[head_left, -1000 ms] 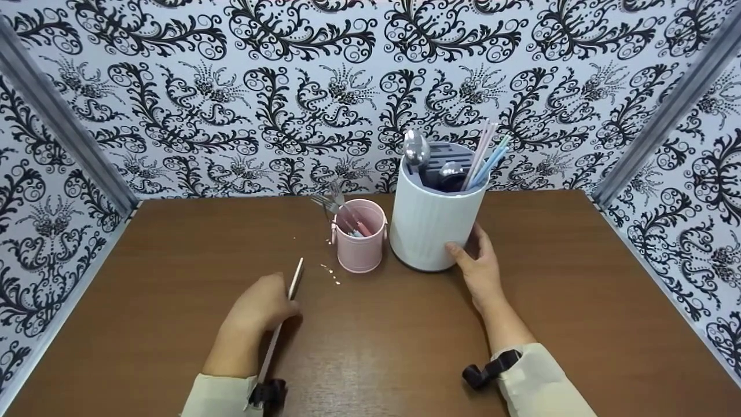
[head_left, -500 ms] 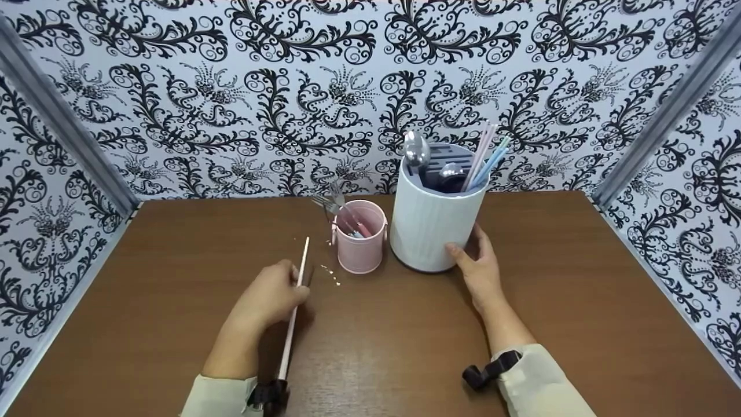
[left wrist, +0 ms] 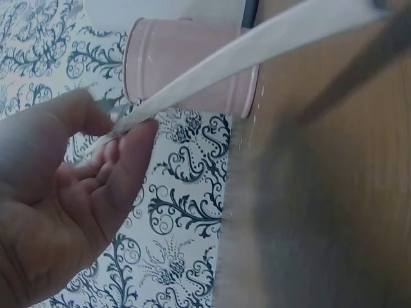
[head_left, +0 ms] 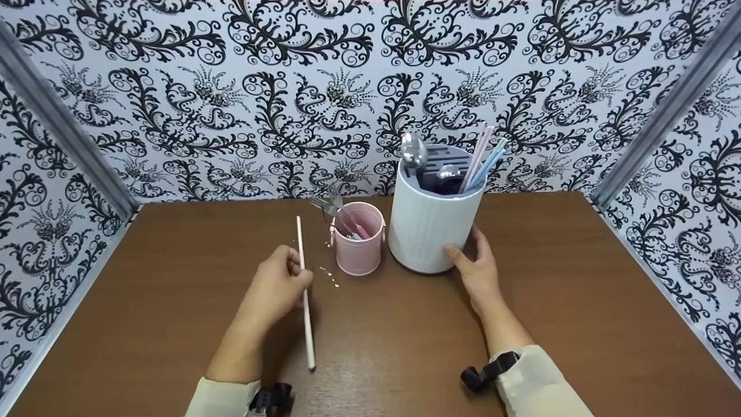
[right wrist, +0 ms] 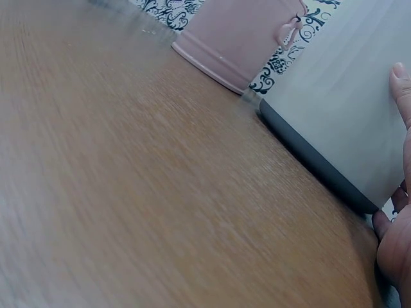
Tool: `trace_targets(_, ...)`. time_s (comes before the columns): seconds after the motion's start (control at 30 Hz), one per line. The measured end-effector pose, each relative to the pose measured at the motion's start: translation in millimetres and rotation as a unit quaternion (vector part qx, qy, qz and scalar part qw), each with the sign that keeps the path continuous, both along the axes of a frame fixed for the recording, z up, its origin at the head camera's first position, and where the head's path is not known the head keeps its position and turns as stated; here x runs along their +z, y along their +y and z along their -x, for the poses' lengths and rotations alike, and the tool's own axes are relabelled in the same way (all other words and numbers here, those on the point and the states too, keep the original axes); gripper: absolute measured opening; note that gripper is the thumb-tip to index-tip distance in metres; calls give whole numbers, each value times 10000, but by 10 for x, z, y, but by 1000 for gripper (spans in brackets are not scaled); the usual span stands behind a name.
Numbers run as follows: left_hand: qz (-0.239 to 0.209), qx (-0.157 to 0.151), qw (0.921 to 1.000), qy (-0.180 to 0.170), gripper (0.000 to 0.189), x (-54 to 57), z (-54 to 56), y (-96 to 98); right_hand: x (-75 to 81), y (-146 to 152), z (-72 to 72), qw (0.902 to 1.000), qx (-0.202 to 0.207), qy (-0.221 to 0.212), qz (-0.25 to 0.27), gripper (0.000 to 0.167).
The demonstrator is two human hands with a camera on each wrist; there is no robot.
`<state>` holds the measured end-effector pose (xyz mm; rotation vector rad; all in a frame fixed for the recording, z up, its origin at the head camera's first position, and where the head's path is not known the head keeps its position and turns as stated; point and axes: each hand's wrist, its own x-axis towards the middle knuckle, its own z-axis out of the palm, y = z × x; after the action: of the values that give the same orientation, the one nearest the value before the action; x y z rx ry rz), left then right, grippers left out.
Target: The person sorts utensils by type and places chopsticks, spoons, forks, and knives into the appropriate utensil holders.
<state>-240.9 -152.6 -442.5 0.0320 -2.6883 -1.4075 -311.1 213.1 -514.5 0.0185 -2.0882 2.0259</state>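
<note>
A long white chopstick with a dark butt end is pinched between thumb and fingers of my left hand. It slants up from the table's near side, its thin tip left of a pink bucket. In the left wrist view the chopstick crosses in front of the bucket. My right hand grips the lower right side of a white utensil holder, thumb on the front, other fingers mostly hidden behind. In the right wrist view the dark base of the holder is right at the tabletop.
Forks with coloured handles lean in the bucket. Spoons, pink sticks and blue sticks stand in the holder. Small pale flecks lie on the brown table. Patterned walls enclose the back and sides.
My left hand has moved forward and slightly right with the chopstick, whose near end has swung right, away from the sleeve. My right hand stays on the holder.
</note>
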Motion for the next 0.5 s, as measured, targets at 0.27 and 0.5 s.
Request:
trace_targets(0.27,-653,793,9905,914,19,141,-6,169,1,-8,7,9999,13,-82,-87,85)
trace_targets(0.5,-1487,711,9721,1669,20,415,47,478,-4,13,-3,10000,26,-69,18,83)
